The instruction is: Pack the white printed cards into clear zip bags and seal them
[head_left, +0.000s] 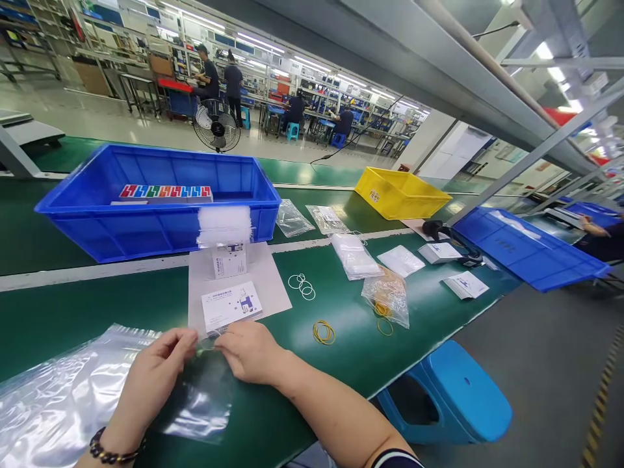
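Observation:
Close to the table's front edge, my left hand (158, 370) pinches the edge of a clear plastic bag (202, 406). My right hand (251, 351) has its fingers closed on the same bag, a short way to the right. The bag hangs toward me, flat and see-through, over the green table. Just beyond my fingers lies a stack of white printed leaflets (229, 305) on a sheet of grey card (275, 296). More clear plastic bags (63, 396) are spread under and left of my left hand.
A blue bin (160, 227) holds coloured boxes, with a white foam stack (224, 226) at its front. Rubber bands (324, 332), white rings (302, 286) and bagged parts (353, 255) lie to the right. Beyond are a yellow bin (400, 198) and a tilted blue bin (531, 253); a blue stool (458, 390) stands below.

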